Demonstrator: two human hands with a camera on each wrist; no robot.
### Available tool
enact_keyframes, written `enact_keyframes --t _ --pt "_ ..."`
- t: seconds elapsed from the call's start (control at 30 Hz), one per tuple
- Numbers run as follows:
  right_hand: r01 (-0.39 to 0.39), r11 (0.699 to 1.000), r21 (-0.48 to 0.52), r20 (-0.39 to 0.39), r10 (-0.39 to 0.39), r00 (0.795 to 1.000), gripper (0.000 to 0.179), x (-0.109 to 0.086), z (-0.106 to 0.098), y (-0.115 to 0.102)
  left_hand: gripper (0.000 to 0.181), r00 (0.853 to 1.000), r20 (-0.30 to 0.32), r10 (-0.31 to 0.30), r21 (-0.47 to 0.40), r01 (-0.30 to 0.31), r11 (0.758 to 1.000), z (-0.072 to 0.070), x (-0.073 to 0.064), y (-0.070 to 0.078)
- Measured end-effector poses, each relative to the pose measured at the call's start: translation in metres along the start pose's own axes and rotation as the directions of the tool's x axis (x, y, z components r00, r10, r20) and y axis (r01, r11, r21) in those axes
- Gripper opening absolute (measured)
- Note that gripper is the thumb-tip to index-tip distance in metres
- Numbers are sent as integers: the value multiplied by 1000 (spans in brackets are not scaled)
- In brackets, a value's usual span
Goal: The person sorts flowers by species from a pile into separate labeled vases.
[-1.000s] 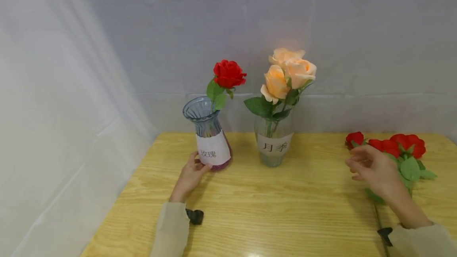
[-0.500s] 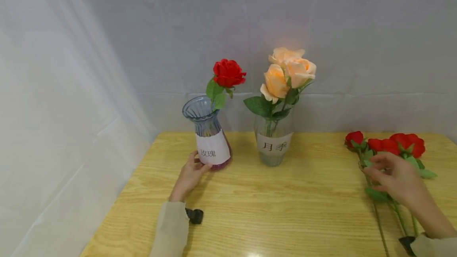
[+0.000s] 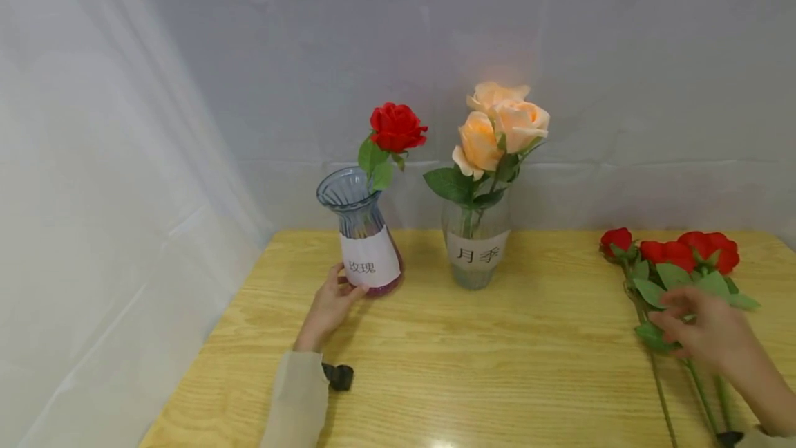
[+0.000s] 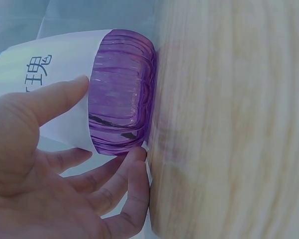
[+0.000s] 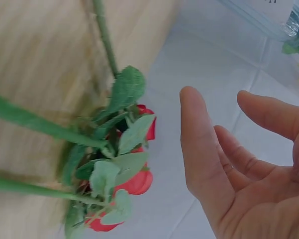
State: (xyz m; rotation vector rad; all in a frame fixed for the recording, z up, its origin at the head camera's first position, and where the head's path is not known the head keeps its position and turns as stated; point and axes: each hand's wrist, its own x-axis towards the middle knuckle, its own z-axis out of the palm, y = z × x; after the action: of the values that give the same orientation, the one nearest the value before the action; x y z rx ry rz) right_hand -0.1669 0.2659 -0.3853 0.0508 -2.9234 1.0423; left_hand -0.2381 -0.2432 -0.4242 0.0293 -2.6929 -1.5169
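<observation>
My left hand holds the lower side of a blue-to-purple glass vase. In the left wrist view its thumb lies on the white paper label and the fingers bend round the purple base. One red rose leans to the right in this vase. Over at the right, my right hand hovers above several red roses lying on the table. Its fingers are loosely bent and apart, with nothing between them. Part of the leaves and stems is hidden behind that hand.
A clear glass vase with a labelled paper band stands right of the blue one and holds peach roses. Long green stems run toward the front edge of the wooden table. A pale sheet hangs behind.
My right hand has moved to the right and toward the front, uncovering the leftmost red rose's stem and leaves. My left hand and both vases have stayed in place.
</observation>
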Motion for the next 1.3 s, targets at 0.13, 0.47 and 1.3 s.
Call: enact_keyframes --t 0.13,0.47,1.3 --pt "-9 1000 -20 13 10 1000 36 -4 3 6 65 1000 0 4 -5 -4 1000 1 1 -1" --pt "-12 995 -96 89 21 996 37 -13 10 17 65 1000 0 8 3 -8 1000 1 1 -2" --pt "6 982 -187 298 51 953 38 -15 34 21 65 1000 2 1 -9 -1 1000 0 1 0"
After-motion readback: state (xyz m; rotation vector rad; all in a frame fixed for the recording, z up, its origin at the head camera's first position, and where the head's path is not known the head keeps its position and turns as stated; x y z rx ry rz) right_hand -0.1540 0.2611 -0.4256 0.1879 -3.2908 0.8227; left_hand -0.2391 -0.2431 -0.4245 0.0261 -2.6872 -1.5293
